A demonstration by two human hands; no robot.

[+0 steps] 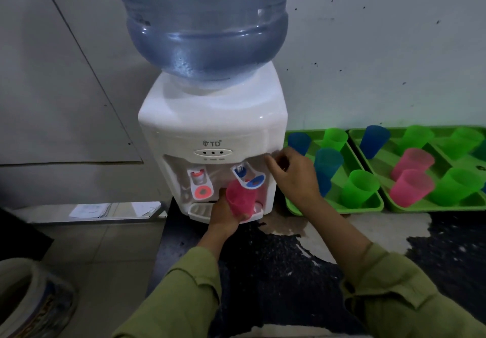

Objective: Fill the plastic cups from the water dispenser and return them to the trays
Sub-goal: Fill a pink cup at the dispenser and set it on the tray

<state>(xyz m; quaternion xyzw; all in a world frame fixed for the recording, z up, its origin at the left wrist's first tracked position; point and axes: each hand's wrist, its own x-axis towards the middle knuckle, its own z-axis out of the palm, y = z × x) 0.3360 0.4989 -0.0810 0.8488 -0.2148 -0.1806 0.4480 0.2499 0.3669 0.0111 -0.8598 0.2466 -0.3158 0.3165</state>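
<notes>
Setting: an indoor utility or pantry corner, of the office or institutional kind. Evidence: a tabletop water dispenser (213,151) with an inverted blue bottle (201,24) stands on a worn, dark speckled counter (289,258) against a plain, marked white wall (381,48). At 3 o'clock, two green trays (339,207) hold many coloured plastic cups (359,186). At 8 o'clock, tiled floor (105,258) and stacked papers (90,210) are visible.

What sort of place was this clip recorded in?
Probably a plain pantry or refreshment corner. A countertop water dispenser with a big bottle stands against a bare wall, beside green trays of plastic cups. The left hand holds a pink cup at the tap.
</notes>
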